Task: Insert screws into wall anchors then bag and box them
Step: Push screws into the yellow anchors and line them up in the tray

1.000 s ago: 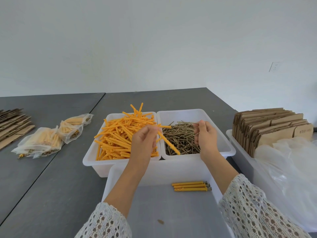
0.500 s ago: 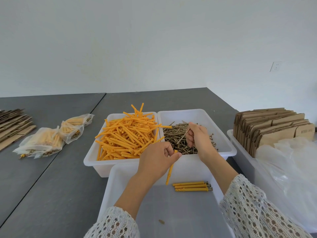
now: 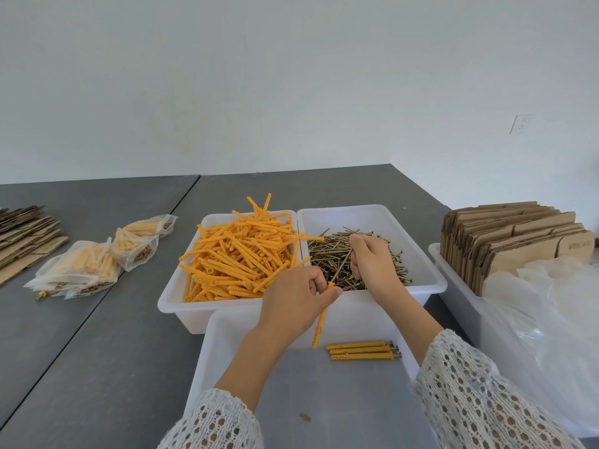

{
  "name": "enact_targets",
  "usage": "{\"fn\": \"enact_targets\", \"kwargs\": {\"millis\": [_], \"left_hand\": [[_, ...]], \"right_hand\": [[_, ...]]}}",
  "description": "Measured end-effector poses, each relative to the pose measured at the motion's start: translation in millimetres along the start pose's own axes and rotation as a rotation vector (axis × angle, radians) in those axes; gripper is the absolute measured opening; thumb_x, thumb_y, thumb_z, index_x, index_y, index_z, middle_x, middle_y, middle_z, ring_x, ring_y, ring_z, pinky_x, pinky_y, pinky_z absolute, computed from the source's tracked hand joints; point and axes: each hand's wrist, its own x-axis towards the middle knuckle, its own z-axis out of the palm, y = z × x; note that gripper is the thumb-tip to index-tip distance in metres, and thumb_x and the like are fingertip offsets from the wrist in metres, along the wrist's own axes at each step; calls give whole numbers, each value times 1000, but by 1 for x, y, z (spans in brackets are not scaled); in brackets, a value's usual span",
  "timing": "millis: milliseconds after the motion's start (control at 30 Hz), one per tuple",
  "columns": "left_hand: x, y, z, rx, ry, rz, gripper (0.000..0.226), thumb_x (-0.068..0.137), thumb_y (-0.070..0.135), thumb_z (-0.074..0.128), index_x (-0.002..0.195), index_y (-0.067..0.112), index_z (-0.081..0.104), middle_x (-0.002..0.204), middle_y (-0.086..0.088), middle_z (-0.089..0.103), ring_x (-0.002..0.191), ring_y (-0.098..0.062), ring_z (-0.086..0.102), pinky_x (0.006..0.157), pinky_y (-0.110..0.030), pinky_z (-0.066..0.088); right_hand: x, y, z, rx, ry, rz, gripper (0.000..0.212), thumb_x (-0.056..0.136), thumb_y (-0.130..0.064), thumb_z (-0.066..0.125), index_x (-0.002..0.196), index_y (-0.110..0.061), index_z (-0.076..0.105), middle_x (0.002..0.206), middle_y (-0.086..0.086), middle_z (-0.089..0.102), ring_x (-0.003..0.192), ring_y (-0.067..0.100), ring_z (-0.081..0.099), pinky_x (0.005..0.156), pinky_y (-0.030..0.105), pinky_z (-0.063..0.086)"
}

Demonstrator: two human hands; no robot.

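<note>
Now one orange anchor [image 3: 321,319] has been lifted out of the anchor bin [image 3: 181,286] and is held near-upright over the front tray [image 3: 207,351], pinched by its top end between thumb and curled fingers of the left hand [image 3: 291,306]. A second ago that hand was still over the anchor pile [image 3: 240,254]; it has since been drawn back toward the body with the anchor hanging down from the pinch.

Meanwhile the right hand [image 3: 372,264] has been lowered from above the screw bin [image 3: 421,273] and a single screw [image 3: 345,265] is now pinched in its curled fingers, tilted, tip aimed down toward the anchor's open top. Screw tip and anchor mouth are close; whether they already touch cannot be told.

Read as: pick phase done for both parts, insertion about to be made. Alignment of the tip with the anchor mouth is judged the critical bit; the anchor is held at one end only, so some swing is likely.

Task state: three finished anchor-and-screw sets [image 3: 359,350] are lying side by side at the far end of the front tray, unchanged. Filled bags [image 3: 81,267] are lying on the worktop [image 3: 97,367] to the left, flat cardboard boxes [image 3: 518,241] are stacked in the right tray beside loose clear bags [image 3: 551,319]. Bagging and boxing of this batch not yet started
</note>
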Motion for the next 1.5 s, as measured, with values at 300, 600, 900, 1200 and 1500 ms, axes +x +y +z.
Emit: {"fn": "enact_targets", "kwargs": {"millis": [300, 600, 900, 1200, 1500], "left_hand": [[0, -1, 2, 78, -9, -4, 36, 84, 53, 69, 61, 33, 51, 53, 10, 44, 58, -6, 47, 57, -29, 42], [0, 1, 2, 109, -3, -12, 37, 85, 54, 68, 60, 33, 50, 53, 10, 45, 58, -5, 47, 52, -25, 34], [-15, 20, 2, 329, 55, 207, 31, 93, 51, 56, 76, 26, 51, 57, 9, 43, 62, -9, 48, 54, -26, 29], [-43, 46, 45, 460, -510, 380, 19, 92, 33, 55, 84, 16, 57, 88, -9, 65, 82, -32, 58, 66, -33, 39], [-48, 57, 62, 527, -657, 429, 28, 95, 41, 58, 95, 14, 60, 98, -9, 67, 89, -33, 63, 74, -37, 48]], "right_hand": [[-7, -1, 5, -18, -202, -162, 57, 108, -31, 30, 58, -7, 39, 47, -8, 32, 43, 5, 27, 47, 15, 25], [-7, -1, 6, -43, -215, -231, 61, 108, -33, 26, 60, 1, 43, 49, -3, 36, 45, 9, 32, 47, 19, 29], [1, 5, 1, 77, -50, -38, 61, 108, -39, 22, 62, -9, 47, 51, 6, 39, 43, 16, 33, 45, 27, 31], [20, 13, -8, 353, 133, 286, 58, 107, -33, 26, 58, -13, 49, 44, 0, 39, 38, 17, 38, 50, 29, 36], [16, 8, -8, 309, 145, 309, 54, 107, -32, 27, 62, -13, 50, 44, -2, 41, 40, 17, 38, 49, 29, 36]]}}
